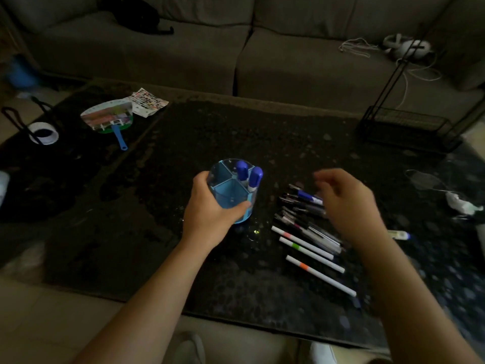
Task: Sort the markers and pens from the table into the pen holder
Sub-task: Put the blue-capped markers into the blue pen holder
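Left hand [210, 214] grips pen holder [231, 190]; right hand [349, 206] hovers, seemingly empty.

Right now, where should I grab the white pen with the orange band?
Pinch the white pen with the orange band mid-barrel from above, fingers across its width. It lies flat, apart from the other pens, so both long sides look clear. The right hand hovers empty nearby; the left hand holds the pen holder.

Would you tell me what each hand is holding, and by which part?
The left hand grips the blue pen holder around its side wall. The right hand holds nothing, open above the pens.
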